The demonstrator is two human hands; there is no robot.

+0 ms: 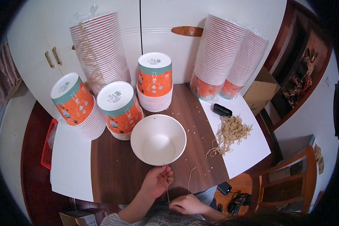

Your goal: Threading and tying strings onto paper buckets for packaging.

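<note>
I see the white paper bowl (158, 139) sitting open and empty near the table's near edge, a thin tan string (166, 184) running from its near rim down to my left hand (156, 182), which pinches it. My right hand (187, 204) is curled closed by the edge, on what I cannot tell. Bare wood (116, 169) lies left of the bowl; stacked orange cups (154, 81) crowd the far side, loose strings (231, 132) lie right.

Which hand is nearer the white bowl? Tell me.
Left. The left hand sits just under the white bowl, pinching a string; the right hand is lower, further away.
</note>
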